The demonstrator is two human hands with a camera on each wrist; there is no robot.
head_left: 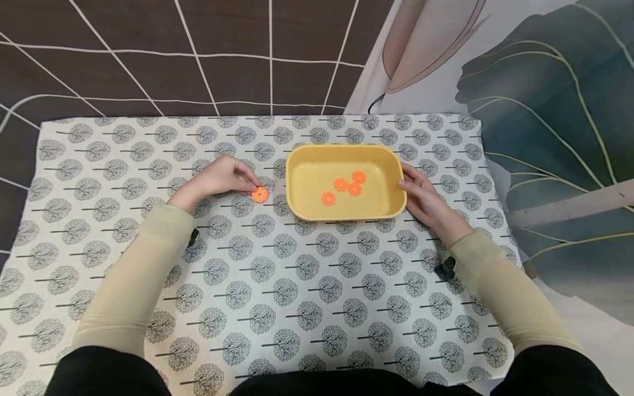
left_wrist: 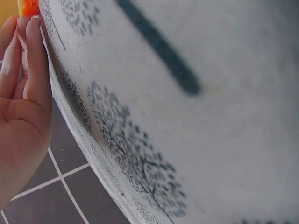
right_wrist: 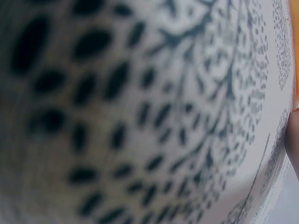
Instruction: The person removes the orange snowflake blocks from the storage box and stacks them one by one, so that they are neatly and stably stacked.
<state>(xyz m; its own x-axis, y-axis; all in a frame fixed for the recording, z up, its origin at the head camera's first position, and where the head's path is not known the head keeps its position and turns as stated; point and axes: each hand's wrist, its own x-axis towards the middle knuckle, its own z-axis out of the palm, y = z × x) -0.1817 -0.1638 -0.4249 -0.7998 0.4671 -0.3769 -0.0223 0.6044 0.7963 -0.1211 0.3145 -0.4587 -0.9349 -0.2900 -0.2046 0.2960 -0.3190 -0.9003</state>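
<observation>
A small round orange piece with scalloped edges and dark dots point(head_left: 260, 194) sits at the fingertips of my left hand point(head_left: 223, 179), which pinches it just above the cloth, left of the yellow basin point(head_left: 296, 204). Only an orange edge of the piece shows in the left wrist view, at the top beside the fingers. On the basin's right side, my right hand point(head_left: 426, 199) holds the wall, its thumb at the rim. Several similar orange pieces point(head_left: 328, 198) lie on the basin floor, some of them touching. In the right wrist view, just a bit of that hand point(right_wrist: 292, 140) appears.
A white cloth with a black tree print point(head_left: 277, 286) covers the table. Beyond its far edge is a dark surface with white grid lines point(head_left: 233, 33). A patterned curtain point(head_left: 559, 137) hangs to the right.
</observation>
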